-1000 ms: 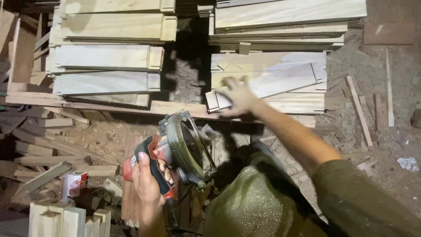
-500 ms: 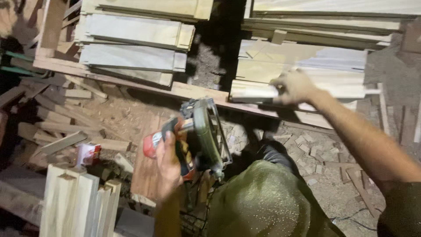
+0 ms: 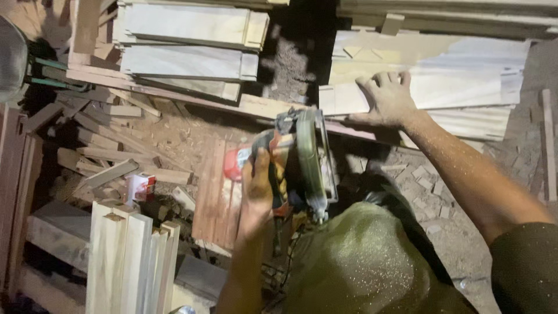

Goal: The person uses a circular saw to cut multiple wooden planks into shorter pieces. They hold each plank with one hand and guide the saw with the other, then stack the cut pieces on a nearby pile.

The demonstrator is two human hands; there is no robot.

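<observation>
Right hand (image 3: pixel 386 99) now flat on one pale board (image 3: pixel 465 93), fingers spread; left hand (image 3: pixel 258 186) gripping one circular saw (image 3: pixel 302 160)

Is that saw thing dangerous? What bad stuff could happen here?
Maybe. The left hand alone holds the saw just above the person's knee, so a slip could bring the blade onto the leg. The right hand lies flat on a plank close to the saw. Scrap wood litters the ground, an easy trip.

Offcuts (image 3: pixel 110 151) — red-white carton (image 3: pixel 141 187)
</observation>
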